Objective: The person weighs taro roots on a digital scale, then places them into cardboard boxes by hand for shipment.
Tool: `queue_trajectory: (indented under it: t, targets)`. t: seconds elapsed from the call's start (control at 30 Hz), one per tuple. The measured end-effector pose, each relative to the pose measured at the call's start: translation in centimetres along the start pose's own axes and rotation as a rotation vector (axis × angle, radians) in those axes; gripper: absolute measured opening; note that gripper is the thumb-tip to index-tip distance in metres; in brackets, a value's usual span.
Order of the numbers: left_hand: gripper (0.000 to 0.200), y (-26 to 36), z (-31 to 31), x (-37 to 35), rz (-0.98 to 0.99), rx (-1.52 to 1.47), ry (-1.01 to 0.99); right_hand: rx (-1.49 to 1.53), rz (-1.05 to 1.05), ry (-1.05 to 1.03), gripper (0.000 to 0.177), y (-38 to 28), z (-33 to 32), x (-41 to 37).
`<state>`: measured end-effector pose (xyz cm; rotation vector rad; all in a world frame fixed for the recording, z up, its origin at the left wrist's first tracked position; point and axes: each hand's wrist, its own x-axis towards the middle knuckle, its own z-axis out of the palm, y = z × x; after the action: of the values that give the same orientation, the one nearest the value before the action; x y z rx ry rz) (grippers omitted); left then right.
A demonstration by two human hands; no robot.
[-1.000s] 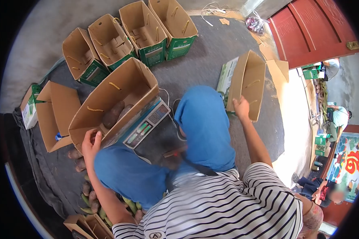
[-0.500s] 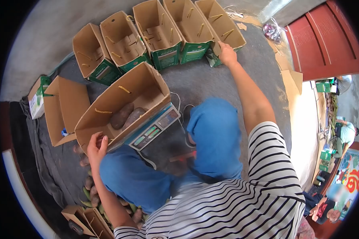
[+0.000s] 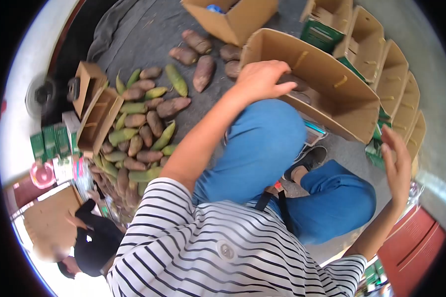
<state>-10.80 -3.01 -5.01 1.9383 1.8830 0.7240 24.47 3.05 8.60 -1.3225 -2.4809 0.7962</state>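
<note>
An open-topped cardboard box [image 3: 354, 111] with yellow cord handles stands tilted in front of my knees, on a digital scale [image 3: 314, 131] that is mostly hidden. Inside it lie brown tubers [image 3: 298, 89], partly covered by my left hand. My left hand [image 3: 265, 81] is over the near left rim of this box, thumb and fingers apart, holding nothing that I can see. To the right of the box, my right hand [image 3: 397, 161] is raised with its fingers spread and nothing in it. It is nearest to the row of green-and-brown boxes [image 3: 390, 81].
On the left floor lies a heap of reddish-brown tubers and green elongated vegetables [image 3: 176, 80]. Another cardboard box [image 3: 250, 22] stands behind, and a smaller one [image 3: 100, 121] beside the heap. A person in black [image 3: 98, 242] is at lower left. A red door [image 3: 411, 247] is at right.
My view has swung left, bringing the heap into sight. My right hand has let go of the end box in the row. My left hand has moved from gripping the box's rim to above it.
</note>
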Motion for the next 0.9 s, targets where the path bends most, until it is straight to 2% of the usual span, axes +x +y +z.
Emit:
queue_trajectory:
  t: [0.03, 0.1, 0.17, 0.2, 0.27, 0.47, 0.5, 0.6, 0.63, 0.73, 0.77, 0.9]
  targets:
    - [0.039, 0.2, 0.0, -0.1, -0.002, 0.006, 0.023, -0.120, -0.132, -0.023, 0.032, -3.3, 0.3, 0.1]
    - [0.038, 0.4, -0.2, -0.4, -0.029, 0.001, 0.022, -0.278, -0.369, 0.073, 0.031, -8.8, 1.0, -0.9]
    - [0.037, 0.2, -0.3, -0.4, -0.035, 0.002, 0.033, -0.041, -0.582, 0.382, 0.016, -12.9, 1.9, -3.6]
    - [0.037, 0.1, -0.4, -0.5, -0.038, 0.000, 0.035, 0.210, -0.802, 0.393, 0.022, -14.3, 1.9, -3.3]
    - [0.037, 0.0, -0.3, -0.5, -0.035, 0.000, 0.035, 0.732, -1.210, 0.400, 0.046, -16.3, 1.6, -2.9]
    - [0.037, -0.2, -0.1, -0.6, -0.041, -0.012, 0.042, 0.866, -1.248, 0.422, 0.012, -19.8, 0.8, -3.0]
    - [0.037, -0.3, -0.2, -0.6, -0.038, -0.018, 0.043, 0.915, -1.287, 0.458, 0.010, -20.5, 1.8, -2.2]
    - [0.037, -0.3, -0.2, -0.6, -0.030, -0.026, 0.061, 0.938, -1.339, 0.360, 0.011, -20.1, 2.9, -1.4]
    - [0.036, -0.3, -0.2, -0.6, -0.027, -0.028, 0.068, 0.948, -1.313, 0.392, 0.018, -20.2, 3.1, -1.5]
    - [0.036, -0.2, -0.2, -0.6, -0.029, -0.008, 0.057, 0.884, -1.304, 0.417, 0.017, -20.0, 3.7, -1.8]
    - [0.036, -0.2, -0.1, -0.7, -0.026, -0.015, 0.070, 0.885, -1.276, 0.492, 0.017, -20.1, 3.8, -2.1]
    - [0.037, -0.2, 0.0, -0.6, -0.022, -0.033, 0.096, 0.858, -1.339, 0.540, 0.011, -19.2, 3.6, -2.3]
